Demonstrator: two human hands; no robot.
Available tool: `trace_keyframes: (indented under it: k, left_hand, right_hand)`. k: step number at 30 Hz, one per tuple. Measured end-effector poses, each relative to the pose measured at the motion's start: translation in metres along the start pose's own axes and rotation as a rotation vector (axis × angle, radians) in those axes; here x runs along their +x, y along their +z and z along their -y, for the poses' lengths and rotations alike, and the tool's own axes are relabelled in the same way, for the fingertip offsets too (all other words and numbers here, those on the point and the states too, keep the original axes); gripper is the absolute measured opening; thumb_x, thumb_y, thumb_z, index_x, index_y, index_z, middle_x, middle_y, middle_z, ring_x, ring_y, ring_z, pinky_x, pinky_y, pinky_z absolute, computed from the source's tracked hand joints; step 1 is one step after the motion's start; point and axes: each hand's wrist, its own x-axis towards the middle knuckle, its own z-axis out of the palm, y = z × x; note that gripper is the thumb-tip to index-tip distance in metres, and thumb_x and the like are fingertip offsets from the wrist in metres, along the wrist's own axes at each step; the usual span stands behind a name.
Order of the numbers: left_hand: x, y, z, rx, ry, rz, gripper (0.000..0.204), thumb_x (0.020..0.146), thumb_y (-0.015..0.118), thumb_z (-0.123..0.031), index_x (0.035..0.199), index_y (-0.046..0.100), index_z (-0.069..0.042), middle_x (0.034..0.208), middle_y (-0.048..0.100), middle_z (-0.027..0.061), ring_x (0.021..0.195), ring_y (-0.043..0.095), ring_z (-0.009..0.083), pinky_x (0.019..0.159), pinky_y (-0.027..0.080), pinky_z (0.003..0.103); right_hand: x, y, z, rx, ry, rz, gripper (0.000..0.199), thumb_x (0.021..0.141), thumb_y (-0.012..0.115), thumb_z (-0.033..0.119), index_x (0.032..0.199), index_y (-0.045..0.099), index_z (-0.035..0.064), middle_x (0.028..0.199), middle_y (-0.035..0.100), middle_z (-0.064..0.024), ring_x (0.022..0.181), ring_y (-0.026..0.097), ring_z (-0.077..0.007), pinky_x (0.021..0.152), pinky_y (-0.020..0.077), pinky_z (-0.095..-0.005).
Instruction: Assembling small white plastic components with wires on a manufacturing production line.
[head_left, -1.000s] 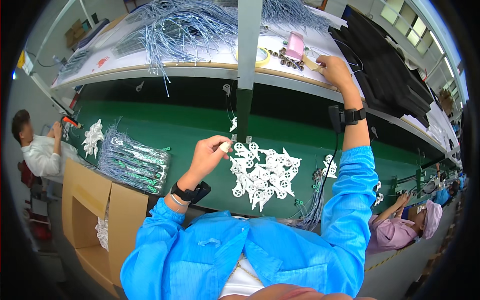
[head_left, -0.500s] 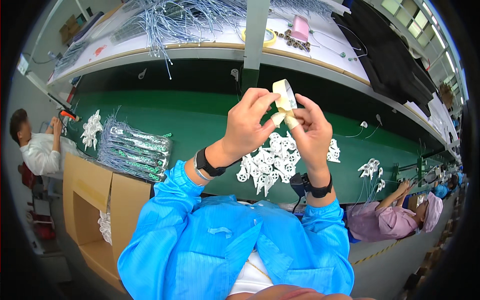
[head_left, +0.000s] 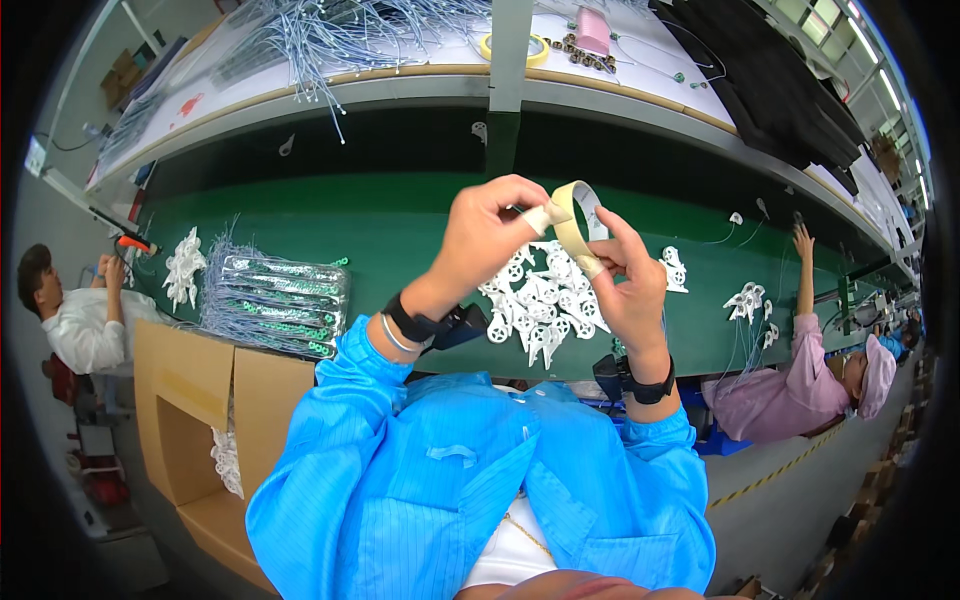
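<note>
A roll of cream masking tape stands on edge in my right hand, whose thumb and fingers grip it from the right. My left hand is closed in a pinch at the roll's left side, on what looks like the tape's loose end. Pale wraps cover both thumb tips. Below my hands a pile of white plastic pulley-like parts lies on the green work surface.
Bagged bundles of grey cables with green ends lie at the left, beside more white parts. An open cardboard box stands near left. Overhead is a shelf with loose cables. Co-workers sit at far left and right.
My left hand has drawn slightly left from the roll, and the roll now shows more of its ring. The co-worker at the right has stretched an arm forward over the bench.
</note>
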Motion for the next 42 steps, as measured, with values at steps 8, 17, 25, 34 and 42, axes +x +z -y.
trace_keyframes:
  k: [8, 17, 25, 34, 42]
  left_hand:
    - [0.009, -0.012, -0.006, -0.177, -0.368, 0.264, 0.014, 0.082, 0.066, -0.01, 0.089, 0.064, 0.002, 0.08, 0.065, 0.005, 0.07, 0.061, 0.0092, 0.061, 0.05, 0.022]
    - [0.008, -0.006, -0.015, -0.065, -0.302, 0.368, 0.014, 0.082, 0.065, -0.01, 0.09, 0.064, 0.001, 0.08, 0.064, 0.0037, 0.072, 0.059, 0.007, 0.063, 0.049, 0.021]
    - [0.002, -0.006, -0.019, 0.05, -0.193, 0.386, 0.011, 0.082, 0.064, -0.006, 0.09, 0.066, 0.001, 0.081, 0.065, 0.0027, 0.076, 0.059, 0.0067, 0.065, 0.048, 0.021]
    - [-0.003, -0.008, -0.01, 0.364, 0.371, 0.385, 0.025, 0.073, 0.065, 0.003, 0.095, 0.068, -0.008, 0.091, 0.066, 0.009, 0.077, 0.065, 0.0213, 0.064, 0.051, 0.026]
    - [-0.007, -0.01, -0.005, 0.483, 0.81, 0.366, 0.027, 0.067, 0.069, -0.001, 0.093, 0.066, -0.006, 0.095, 0.066, 0.0133, 0.076, 0.066, 0.0251, 0.062, 0.053, 0.03]
  right_hand:
    - [-0.015, -0.013, 0.009, 0.118, 0.126, 0.346, 0.05, 0.072, 0.062, -0.004, 0.12, 0.058, 0.0104, 0.087, 0.067, -0.0086, 0.06, 0.059, -0.0103, 0.052, 0.0435, -0.0205]
    - [-0.021, -0.004, 0.0, 0.459, 0.29, 0.272, 0.029, 0.082, 0.06, -0.003, 0.11, 0.064, 0.0024, 0.095, 0.068, -0.0091, 0.084, 0.063, -0.0119, 0.073, 0.0488, -0.0226]
    - [-0.017, 0.001, 0.003, 0.769, 0.464, 0.242, 0.028, 0.083, 0.059, -0.003, 0.111, 0.063, -0.0005, 0.098, 0.067, -0.0113, 0.075, 0.063, -0.0106, 0.067, 0.0503, -0.021]
    - [-0.021, 0.004, 0.007, 0.847, 0.494, 0.187, 0.024, 0.086, 0.057, 0.003, 0.109, 0.063, -0.0005, 0.079, 0.065, -0.0071, 0.047, 0.049, -0.0041, 0.04, 0.0363, -0.0168]
    - [-0.036, 0.012, 0.001, 0.921, 0.412, 0.122, 0.023, 0.09, 0.057, 0.012, 0.107, 0.063, -0.0017, 0.078, 0.062, -0.0085, 0.048, 0.052, -0.0101, 0.042, 0.041, -0.0209]
